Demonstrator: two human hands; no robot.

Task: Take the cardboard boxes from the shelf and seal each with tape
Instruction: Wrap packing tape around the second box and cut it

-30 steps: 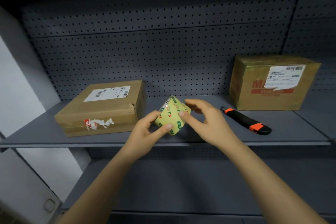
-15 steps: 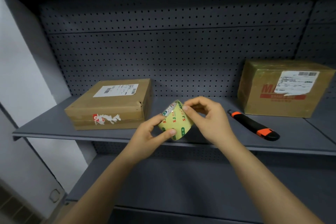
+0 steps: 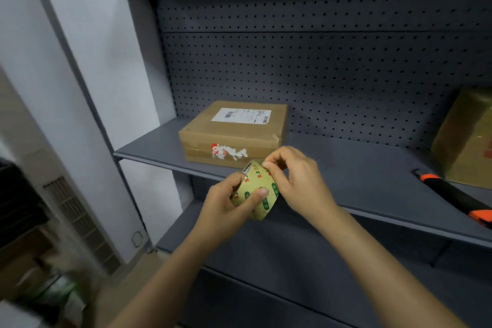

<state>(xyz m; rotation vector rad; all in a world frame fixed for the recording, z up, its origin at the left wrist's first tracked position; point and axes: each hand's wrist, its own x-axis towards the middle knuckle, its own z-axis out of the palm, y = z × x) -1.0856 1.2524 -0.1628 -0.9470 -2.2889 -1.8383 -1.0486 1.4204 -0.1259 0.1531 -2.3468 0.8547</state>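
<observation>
Two cardboard boxes sit on the grey shelf (image 3: pixel 359 173), and neither has been taken down. Furthest left is the flat box (image 3: pixel 234 133), label uppermost, its long front face roughly parallel to the shelf's front edge and set just back from it. It lies ahead of the hands and slightly left, close behind them. The left hand (image 3: pixel 221 205) is the nearer to it and grips the tape roll (image 3: pixel 259 194), thumb across the printed outer face and fingers curled round the far side. The roll is held in the air just in front of the shelf lip, above the lower shelf (image 3: pixel 266 253), with its core end showing at the upper left. The right hand (image 3: pixel 298 181) is closed in a pinch at the roll's upper rim; whether a tab is lifted cannot be told. Bare shelf runs rightward to the utility knife (image 3: pixel 452 194), which lies slantwise near the front edge. Behind it stands the taller box (image 3: pixel 468 138), cut off by the frame. Assessment: finding the tape end is the step in hand. The flat box is then a short reach forward and left over the lip, with open shelf on its right for sliding it out.
</observation>
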